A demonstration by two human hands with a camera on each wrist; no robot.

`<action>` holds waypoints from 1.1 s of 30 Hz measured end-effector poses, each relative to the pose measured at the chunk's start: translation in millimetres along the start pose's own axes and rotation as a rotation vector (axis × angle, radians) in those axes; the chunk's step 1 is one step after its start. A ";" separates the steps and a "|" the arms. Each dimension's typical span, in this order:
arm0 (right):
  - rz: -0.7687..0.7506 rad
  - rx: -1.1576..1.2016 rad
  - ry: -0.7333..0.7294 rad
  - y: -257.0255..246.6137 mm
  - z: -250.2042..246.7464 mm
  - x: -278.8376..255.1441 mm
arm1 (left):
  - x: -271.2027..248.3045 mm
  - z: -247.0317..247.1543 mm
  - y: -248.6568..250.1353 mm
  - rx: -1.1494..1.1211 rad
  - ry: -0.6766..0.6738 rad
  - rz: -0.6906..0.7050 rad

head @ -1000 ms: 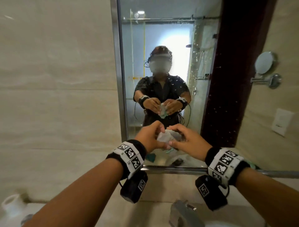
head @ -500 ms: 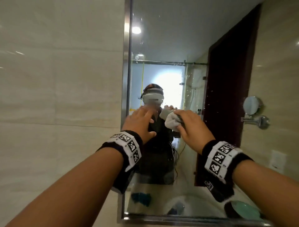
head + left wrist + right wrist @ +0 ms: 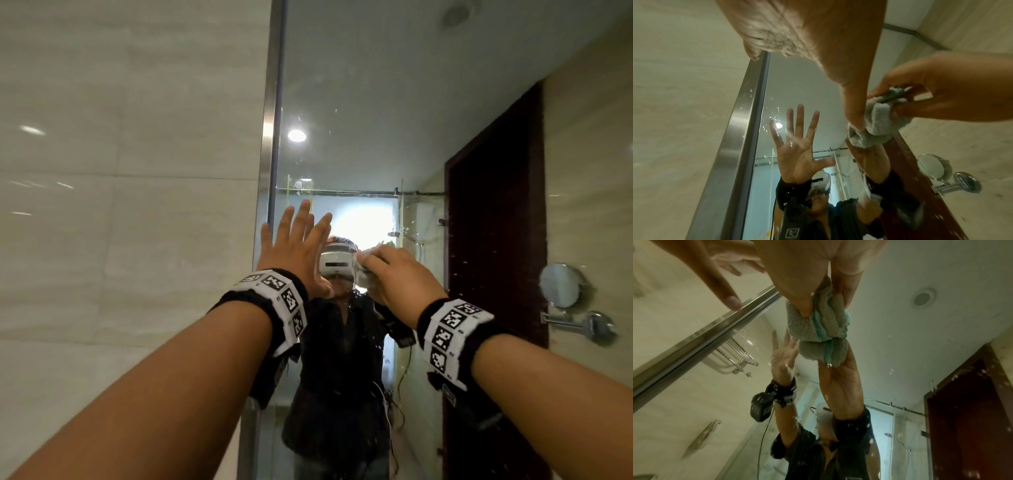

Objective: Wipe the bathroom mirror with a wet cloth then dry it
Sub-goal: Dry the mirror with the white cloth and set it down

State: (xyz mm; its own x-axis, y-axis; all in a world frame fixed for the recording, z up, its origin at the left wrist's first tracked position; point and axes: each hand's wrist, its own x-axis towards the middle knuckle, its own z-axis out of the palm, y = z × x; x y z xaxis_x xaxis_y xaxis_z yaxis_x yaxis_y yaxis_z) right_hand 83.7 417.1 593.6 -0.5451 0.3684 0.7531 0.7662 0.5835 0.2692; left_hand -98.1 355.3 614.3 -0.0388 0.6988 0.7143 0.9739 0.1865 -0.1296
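Right wrist: bunched grey-teal cloth [image 3: 818, 322] pressed on droplet-speckled mirror [image 3: 890, 340].

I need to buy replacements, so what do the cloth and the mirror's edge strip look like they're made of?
The cloth looks like soft microfibre or terry: fuzzy grey pile with a teal band, bunched in the right hand. The edge strip looks like brushed metal, perhaps stainless steel: a dull grey sheen with a soft highlight.
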 end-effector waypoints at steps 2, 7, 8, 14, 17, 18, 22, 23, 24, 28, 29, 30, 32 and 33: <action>-0.018 0.007 0.008 1.6 7.0 -1.9 | 13.1 -1.4 -1.6 0.039 0.010 -0.012; -0.003 0.071 -0.067 9.9 18.0 -6.0 | 37.2 11.2 -2.9 0.085 -0.031 -0.040; -0.009 0.066 -0.073 9.9 18.6 -6.3 | 40.4 15.3 -2.5 0.064 -0.053 -0.039; -0.059 -0.071 0.045 10.8 6.8 11.3 | 54.0 41.0 1.9 -0.051 -0.050 -0.042; 0.040 0.064 0.216 17.9 -7.2 48.7 | 54.1 41.3 0.0 -0.054 -0.045 -0.035; 0.073 0.089 0.274 21.5 -14.9 64.9 | 53.4 39.8 0.3 -0.053 -0.053 -0.036; 0.177 -0.004 0.261 21.3 -54.5 110.6 | 52.1 37.4 2.3 -0.028 -0.065 -0.052; 0.182 -0.011 0.225 21.3 -54.6 114.0 | 52.2 37.2 2.1 -0.029 -0.063 -0.053; 0.167 0.014 0.203 19.6 -52.6 112.3 | 52.4 37.6 1.8 -0.031 -0.064 -0.053; 0.044 0.069 0.267 8.9 -16.8 82.9 | 52.3 36.9 2.4 -0.026 -0.069 -0.059; 0.005 0.070 0.275 7.1 -8.5 74.2 | 51.4 36.4 3.0 -0.024 -0.072 -0.059; -0.037 0.058 0.261 6.6 -0.9 67.3 | 50.5 35.9 3.6 -0.019 -0.073 -0.060; -0.109 -0.020 0.207 2.3 7.9 57.1 | 49.5 35.6 4.4 -0.012 -0.071 -0.062; -0.137 -0.053 0.184 2.5 7.5 56.6 | 49.2 35.8 4.8 -0.013 -0.072 -0.063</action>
State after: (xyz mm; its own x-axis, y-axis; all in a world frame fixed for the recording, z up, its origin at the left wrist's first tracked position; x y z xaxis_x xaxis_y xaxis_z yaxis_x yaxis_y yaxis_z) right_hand 52.2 444.9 632.3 -0.5777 0.1480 0.8027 0.7092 0.5780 0.4038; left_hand -103.4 415.3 624.2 -0.1157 0.7339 0.6693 0.9718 0.2230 -0.0766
